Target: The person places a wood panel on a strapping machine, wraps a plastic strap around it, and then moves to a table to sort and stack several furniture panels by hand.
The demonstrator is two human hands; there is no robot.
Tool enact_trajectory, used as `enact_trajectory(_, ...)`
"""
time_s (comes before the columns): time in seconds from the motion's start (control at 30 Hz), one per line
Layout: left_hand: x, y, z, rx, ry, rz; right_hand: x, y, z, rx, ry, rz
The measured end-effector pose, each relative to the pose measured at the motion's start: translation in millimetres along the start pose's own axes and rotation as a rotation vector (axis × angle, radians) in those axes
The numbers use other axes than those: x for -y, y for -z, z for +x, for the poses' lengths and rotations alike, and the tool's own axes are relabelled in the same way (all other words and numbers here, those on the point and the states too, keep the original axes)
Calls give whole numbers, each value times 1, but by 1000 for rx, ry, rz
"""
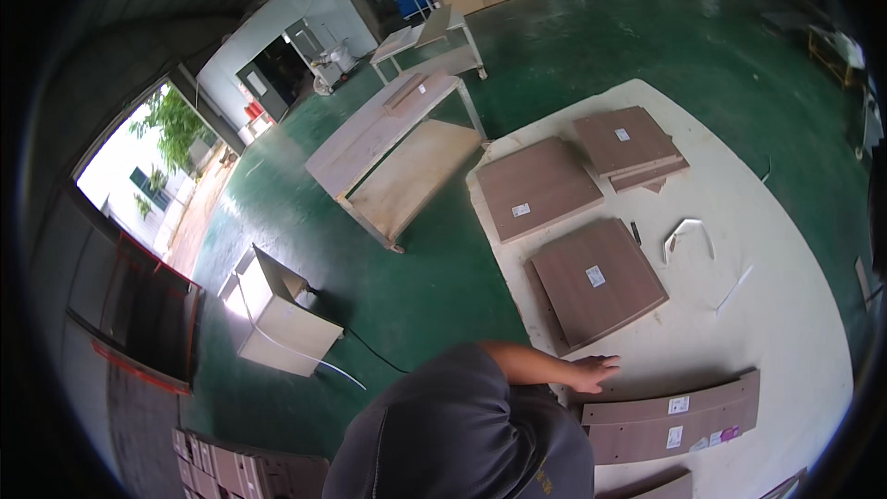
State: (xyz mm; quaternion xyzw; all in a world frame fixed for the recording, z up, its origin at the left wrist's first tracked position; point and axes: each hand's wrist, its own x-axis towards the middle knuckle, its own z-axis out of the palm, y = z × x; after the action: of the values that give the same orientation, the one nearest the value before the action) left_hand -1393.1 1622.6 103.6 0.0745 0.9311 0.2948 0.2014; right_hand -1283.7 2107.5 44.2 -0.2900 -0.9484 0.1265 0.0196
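One large pale worktop (785, 296) carries most of the brown panels, among them the near square stack (601, 296) by its left edge. Up and to the left of that stack, well apart from it, stands a wheeled table (360, 139); lower on the same side, a pale boxy unit (286, 337) sits on the green floor (407, 282). Just above the near square stack lies a wide panel (536, 187) with a white label, and farther up to the right a third stack (628, 140). Below the near square stack, two long panels (679, 420) lie one partly over the other, seemingly curved, though the lens bends edges too. Between that stack and the long panels reaches the left hand (596, 373), its fingers extended and slightly parted, with nothing visibly gripped; I cannot tell whether they touch the upper long panel. The right hand is out of view, so its fingers cannot be judged. Right of the stack lie a bent white strip (711, 238) and, just beside its edge, a slim dark stick (636, 233).

The step in hand looks like a reach over the long panels, with no grip made. A next move onto them would call for lowering the fingers and closing them around an edge, probably with both hands, given the length.
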Motion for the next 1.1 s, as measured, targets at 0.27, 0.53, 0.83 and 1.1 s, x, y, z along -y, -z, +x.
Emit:
enact_trajectory(0.27, 68, -1, -67, -219, 229, 49, 74, 22, -7, -90, 194, 30)
enact_trajectory(0.53, 121, 13, -102, -158, 115, -128, 154, 46, -42, -224, 409, 102)
enact_trajectory(0.83, 293, 93, -240, -356, 144, -576, 352, 40, -183, -349, 777, 141)
enact_trajectory(1.1, 568, 130, -477, -395, 550, -485, 618, -37, -373, 161, 1029, 220)
